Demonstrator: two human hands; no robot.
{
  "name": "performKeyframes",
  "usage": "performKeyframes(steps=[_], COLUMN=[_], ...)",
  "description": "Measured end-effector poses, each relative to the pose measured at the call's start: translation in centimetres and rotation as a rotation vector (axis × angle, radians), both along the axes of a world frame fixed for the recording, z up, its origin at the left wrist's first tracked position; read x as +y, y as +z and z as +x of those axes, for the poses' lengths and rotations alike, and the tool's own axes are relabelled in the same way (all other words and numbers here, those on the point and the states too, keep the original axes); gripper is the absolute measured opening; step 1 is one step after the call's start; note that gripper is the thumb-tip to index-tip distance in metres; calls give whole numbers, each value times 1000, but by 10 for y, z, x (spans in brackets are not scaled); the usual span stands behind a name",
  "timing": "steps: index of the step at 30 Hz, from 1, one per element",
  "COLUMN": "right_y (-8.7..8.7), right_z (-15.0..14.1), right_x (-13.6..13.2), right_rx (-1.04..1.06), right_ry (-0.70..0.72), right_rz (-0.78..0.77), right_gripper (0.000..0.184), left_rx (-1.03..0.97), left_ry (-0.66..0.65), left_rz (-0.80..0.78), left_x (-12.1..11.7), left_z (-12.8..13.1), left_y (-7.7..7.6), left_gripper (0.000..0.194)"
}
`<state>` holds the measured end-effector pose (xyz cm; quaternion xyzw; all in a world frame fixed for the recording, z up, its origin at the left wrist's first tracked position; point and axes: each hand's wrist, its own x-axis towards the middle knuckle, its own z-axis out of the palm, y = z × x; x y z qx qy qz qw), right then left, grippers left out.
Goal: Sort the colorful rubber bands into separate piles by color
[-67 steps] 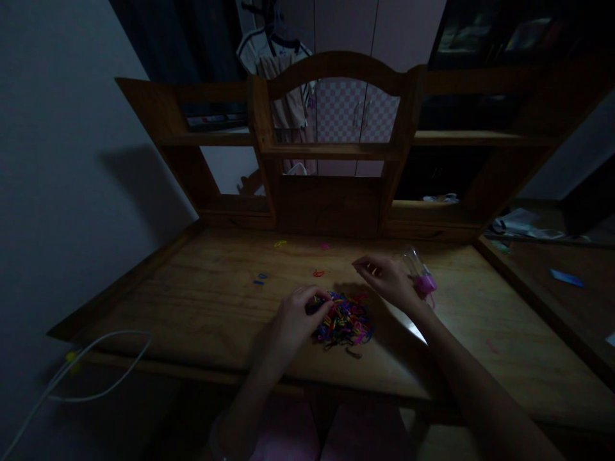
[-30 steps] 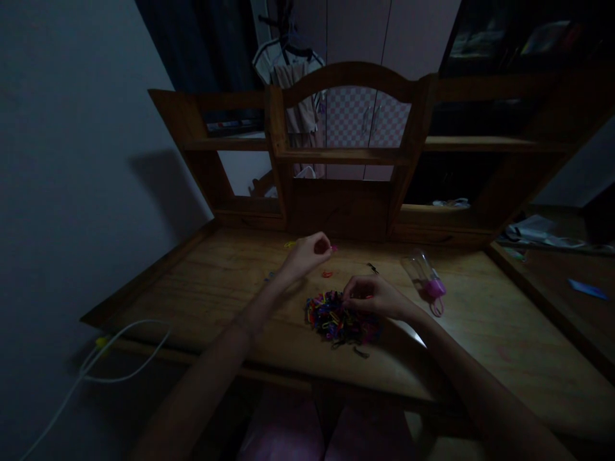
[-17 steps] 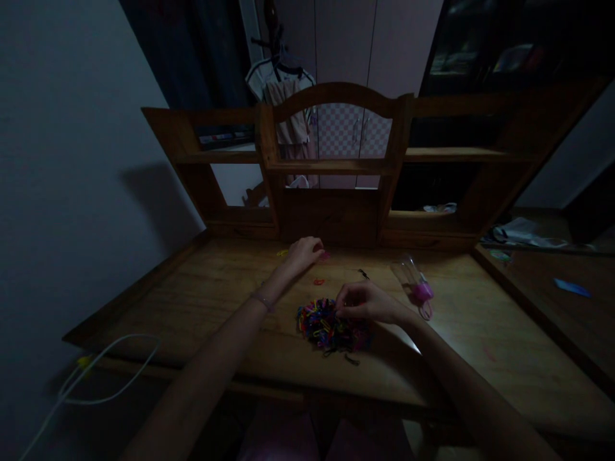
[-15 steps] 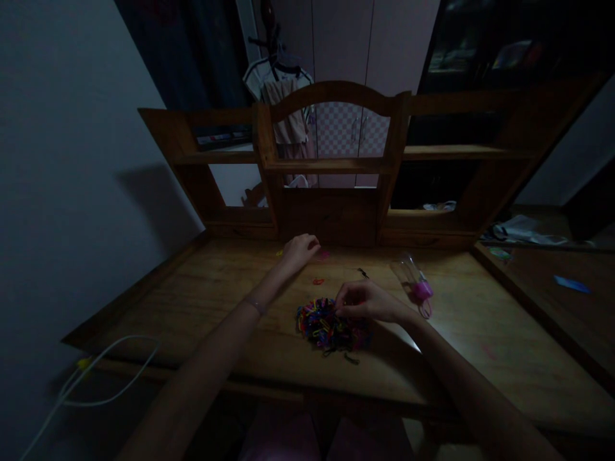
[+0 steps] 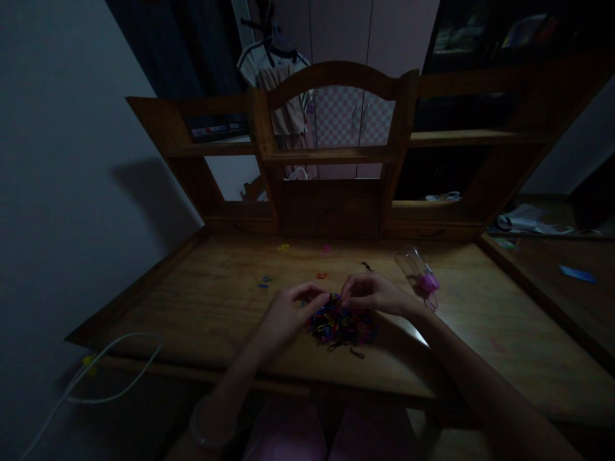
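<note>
A heap of small, many-coloured looped clips (image 5: 339,328), shaped like safety pins or paper clips, lies near the desk's front edge. Over its left back side is my left hand (image 5: 295,310), thumb and fingers pinched together. My right hand (image 5: 372,294) is pinched above the heap's back right, fingertips close to those of the left. Whatever either pinch holds is too small and dark to make out. Beyond the hands lie small sorted bits: red clips (image 5: 321,275), blue clips (image 5: 264,282), yellow clips (image 5: 283,247), pink clips (image 5: 326,250) and black clips (image 5: 366,266).
A clear bottle with a pink cap and loop (image 5: 427,282) lies on its side at the right of the wooden desk (image 5: 192,307). A wooden shelf unit (image 5: 331,208) closes off the back. At the left front edge hangs a white cable (image 5: 120,336).
My left hand has come back from the pink and yellow clips at the rear to the heap. My right hand stays at the heap, fingers still pinched. The view has shifted slightly.
</note>
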<state>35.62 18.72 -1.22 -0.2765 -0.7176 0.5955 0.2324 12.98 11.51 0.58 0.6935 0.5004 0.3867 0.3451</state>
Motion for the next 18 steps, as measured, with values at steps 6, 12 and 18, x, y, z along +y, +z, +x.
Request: performKeyframes(steps=[6,12,18], right_y=[0,2,6], right_z=[-1,0,15], right_x=[-2,1,12], right_rx=[-11,-158,-220], right_ry=[-3,-20,-167], right_rz=[-11,213,380], right_gripper=[30,27,25], left_rx=[168,233,217], left_ry=[138,296,338], left_rz=[231,250,262], left_x=[-22,-26,-28], left_z=[14,21,22], left_y=[-31,-52,-56], left_gripper=[19,16,12])
